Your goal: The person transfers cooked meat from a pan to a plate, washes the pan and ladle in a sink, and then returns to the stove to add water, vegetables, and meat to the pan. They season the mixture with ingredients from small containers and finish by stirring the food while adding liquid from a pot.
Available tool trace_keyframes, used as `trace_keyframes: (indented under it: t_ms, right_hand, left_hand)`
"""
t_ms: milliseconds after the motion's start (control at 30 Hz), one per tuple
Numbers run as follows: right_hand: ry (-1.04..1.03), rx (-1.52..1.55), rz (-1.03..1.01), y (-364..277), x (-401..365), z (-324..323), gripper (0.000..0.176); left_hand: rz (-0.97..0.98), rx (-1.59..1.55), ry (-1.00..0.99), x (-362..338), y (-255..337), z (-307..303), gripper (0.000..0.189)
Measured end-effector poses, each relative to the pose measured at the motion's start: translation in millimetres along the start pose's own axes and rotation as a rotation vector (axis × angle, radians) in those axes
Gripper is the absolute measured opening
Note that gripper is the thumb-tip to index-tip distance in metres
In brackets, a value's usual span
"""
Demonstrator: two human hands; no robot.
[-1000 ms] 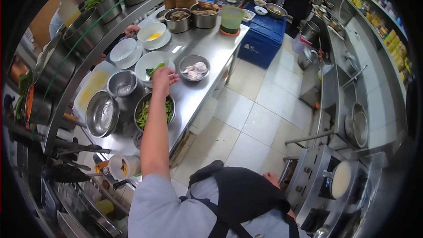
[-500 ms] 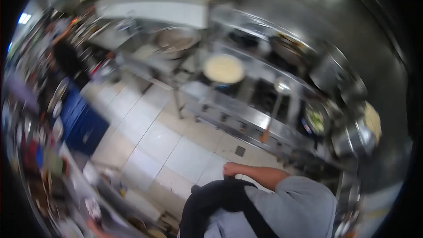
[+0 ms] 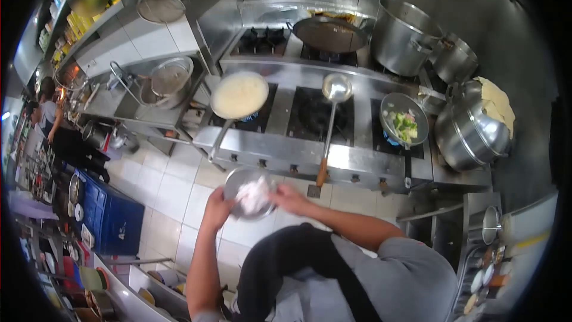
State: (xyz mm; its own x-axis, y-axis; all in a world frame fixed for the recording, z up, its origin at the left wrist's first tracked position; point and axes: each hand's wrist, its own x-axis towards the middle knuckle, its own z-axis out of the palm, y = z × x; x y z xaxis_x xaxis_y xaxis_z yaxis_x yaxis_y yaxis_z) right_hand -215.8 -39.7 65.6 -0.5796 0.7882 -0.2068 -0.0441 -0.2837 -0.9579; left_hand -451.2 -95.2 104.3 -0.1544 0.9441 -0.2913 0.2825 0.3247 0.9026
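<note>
In front of the silver steel stove, the left hand grips a round metal bowl of pale pink food — the right hand, half-curled, meets its opposite side, grip unclear.

My left hand is gripping a metal bowl of pale food; my right hand is reaching its opposite edge. A ladle is lying across the stove.

1. One head-worn camera gives the sole view, looking forward and down past the person's chest.
2. It faces the stove.
3. The apron is nearest, the bowl farther out, the stove beyond.
</note>
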Motion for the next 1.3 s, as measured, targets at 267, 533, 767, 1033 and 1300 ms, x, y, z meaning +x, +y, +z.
trace_keyframes:
  t_ms: [267,533,767,1033,1300]
  right_hand:
    - [0.530,-0.237,-0.142,-16,-16,-143,0.023]
    - [0.688,0.140,-0.129,-57,-26,-187,0.019]
    - [0.699,0.364,-0.148,-87,6,-235,0.016]
    - [0.838,0.425,-0.183,-123,54,-278,0.019]
    - [0.979,0.364,-0.111,-94,43,-289,0.012]
  left_hand:
    - [0.933,0.683,0.039,72,137,143,0.051]
    - [1.052,0.777,-0.498,149,193,210,0.036]
    - [0.948,0.519,-0.546,212,267,223,0.029]
    - [1.070,0.492,-0.362,351,366,236,0.027]
    - [0.916,1.035,-0.155,539,393,283,0.028]
